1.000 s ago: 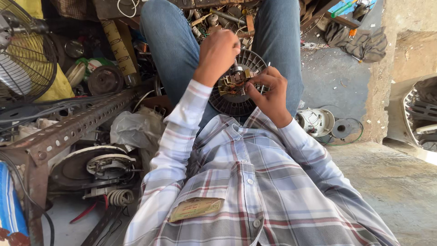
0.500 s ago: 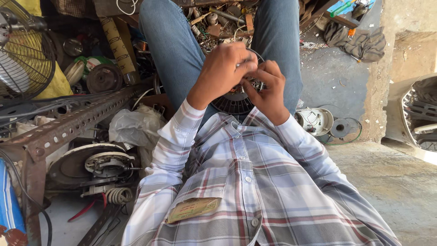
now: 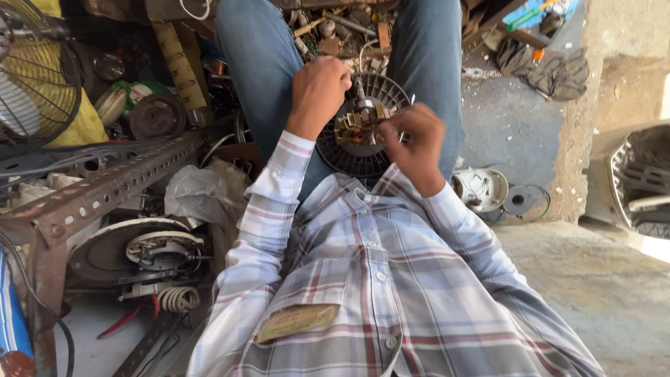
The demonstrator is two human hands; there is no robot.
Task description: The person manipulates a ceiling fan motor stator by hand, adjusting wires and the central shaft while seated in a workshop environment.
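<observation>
Left hand (image 3: 317,94) lifted clear, right hand (image 3: 417,143) pinching motor (image 3: 359,126)

A flat rectangular packet (image 3: 296,321), dull gold with a darker brownish panel, sticks up out of the chest pocket of the plaid shirt (image 3: 391,293), lying slightly tilted across the pocket's mouth. Its print is too small to make out.

Well to the left of the shirt, beside the perforated rusty angle iron (image 3: 105,185), a crumpled clear plastic bag (image 3: 199,192) sits among the metal parts.

Further up and left of the shirt, a round green-and-white lidded tin or tub (image 3: 136,94) lies on its side near the yellow fan guard (image 3: 42,77); its exact kind cannot be told. No signs or screens show.
</observation>
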